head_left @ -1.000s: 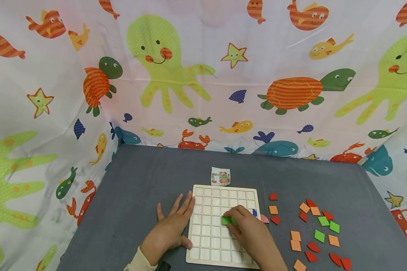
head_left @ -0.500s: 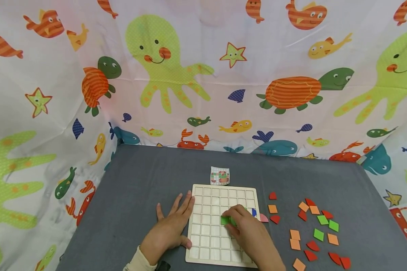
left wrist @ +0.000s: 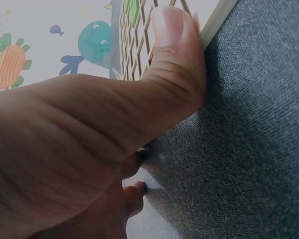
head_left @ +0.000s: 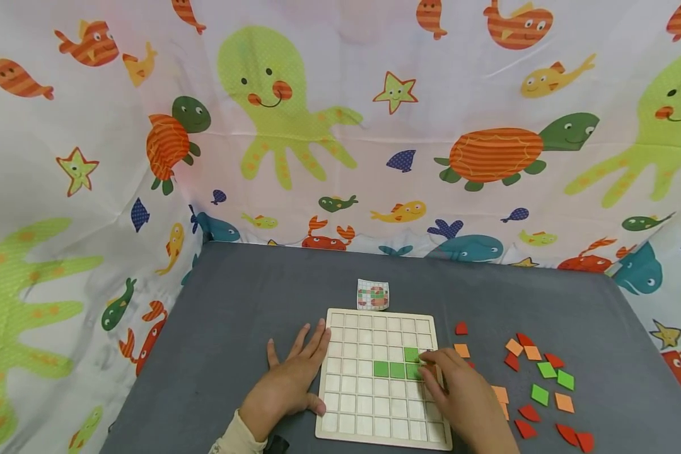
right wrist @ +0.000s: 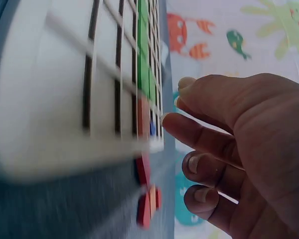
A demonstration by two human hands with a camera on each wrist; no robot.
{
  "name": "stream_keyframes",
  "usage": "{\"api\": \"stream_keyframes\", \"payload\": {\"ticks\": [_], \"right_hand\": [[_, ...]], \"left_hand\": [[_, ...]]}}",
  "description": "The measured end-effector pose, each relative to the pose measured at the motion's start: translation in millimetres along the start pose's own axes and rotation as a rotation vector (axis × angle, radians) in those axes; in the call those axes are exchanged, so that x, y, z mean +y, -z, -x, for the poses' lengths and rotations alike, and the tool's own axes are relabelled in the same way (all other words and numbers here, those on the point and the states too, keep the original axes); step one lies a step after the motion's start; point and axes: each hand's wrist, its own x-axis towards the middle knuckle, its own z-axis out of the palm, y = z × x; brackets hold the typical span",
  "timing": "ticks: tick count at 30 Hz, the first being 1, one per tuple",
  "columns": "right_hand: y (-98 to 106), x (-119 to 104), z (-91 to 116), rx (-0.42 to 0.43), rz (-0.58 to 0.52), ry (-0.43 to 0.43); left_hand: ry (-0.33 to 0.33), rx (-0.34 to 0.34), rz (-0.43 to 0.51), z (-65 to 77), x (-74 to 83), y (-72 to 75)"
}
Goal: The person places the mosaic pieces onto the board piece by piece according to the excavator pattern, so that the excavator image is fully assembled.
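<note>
A pale wooden grid board [head_left: 349, 403] lies on the grey cloth. Four-sided green tiles sit in its cells: one green tile [head_left: 411, 355] in an upper row, several in the row below, such as the leftmost green tile [head_left: 381, 369]. My left hand [head_left: 286, 384] rests at the board's left edge, fingers straight, its thumb [left wrist: 174, 50] on the rim. Over the board's right edge hovers my right hand [head_left: 465, 394], loosely bent and holding nothing. The right wrist view shows a reddish piece [right wrist: 143, 117] and a bit of blue [right wrist: 153, 128] at the board's edge.
Behind the board lies a small pattern card [head_left: 372, 295]. To the right are scattered loose pieces: red ones [head_left: 529, 412], orange squares [head_left: 564, 402] and green squares [head_left: 540, 395]. A sea-animal curtain [head_left: 340, 126] borders the cloth.
My right hand has let go of the green tiles and moved right to the board's edge, uncovering the green tiles in the row. The left hand stays in place.
</note>
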Motion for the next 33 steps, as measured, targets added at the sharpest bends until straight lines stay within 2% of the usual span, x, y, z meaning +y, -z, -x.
{"api": "stream_keyframes", "payload": {"ticks": [8,13,17,20,23,28,31,33], "right_hand": [[29,41,13,-0.048,0.052,-0.245],[50,79,25,-0.074,0.073,-0.374],[63,111,33,-0.148,0.086,-0.463],[66,131,41,-0.187,0.115,-0.491],[67,144,49,-0.170,0.150,-0.486],[66,150,57,-0.147,0.171,-0.498],[64,151,57,-0.148,0.178,-0.502],[62,151,57,-0.125,0.192,-0.514]], "left_hand": [[0.017,-0.003,-0.026,1.0,5.3,1.7],[0.019,0.002,-0.020,1.0,4.0,1.4],[0.023,0.001,-0.017,0.7,4.6,2.2],[0.030,-0.001,-0.012,0.2,3.2,0.6],[0.028,-0.007,0.003,-0.5,1.2,-0.8],[0.015,-0.010,0.025,-2.9,-5.5,-4.4],[0.027,-0.013,0.031,-2.9,-5.6,-4.0],[0.043,-0.016,0.030,-1.2,0.2,0.8]]}}
